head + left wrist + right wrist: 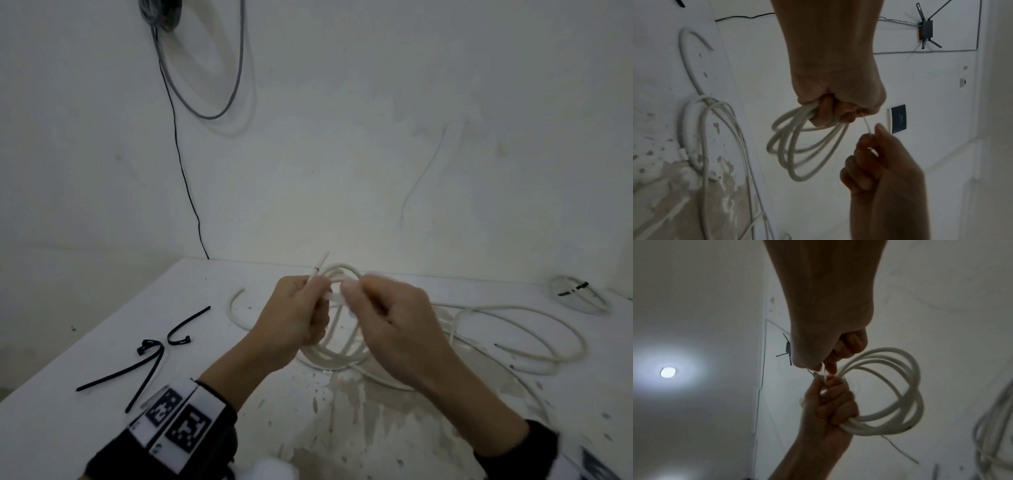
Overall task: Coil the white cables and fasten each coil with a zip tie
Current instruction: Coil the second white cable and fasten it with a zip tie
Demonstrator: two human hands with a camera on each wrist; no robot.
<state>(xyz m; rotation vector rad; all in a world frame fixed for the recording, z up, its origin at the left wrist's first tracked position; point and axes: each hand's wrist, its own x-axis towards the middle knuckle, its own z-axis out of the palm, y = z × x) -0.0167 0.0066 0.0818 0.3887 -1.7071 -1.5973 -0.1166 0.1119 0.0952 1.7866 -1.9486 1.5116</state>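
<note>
My left hand (303,305) grips a coil of white cable (330,356) held above the table, its loops hanging below the fist (797,146). One cable end (320,265) pokes up past the knuckles. A thin white zip tie (866,125) runs from the gripped bundle to my right hand (363,294), which pinches its strap between thumb and fingers. In the right wrist view the right hand (828,368) sits just above the left hand (830,402), with the strap (824,376) stretched between them and the coil (900,386) to the right.
Several black zip ties (147,359) lie on the white table (85,421) at the left. Loose white cable (513,329) sprawls to the right. A coil bound with a black tie (579,294) rests at the far right. A short cable piece (236,308) lies behind my left hand.
</note>
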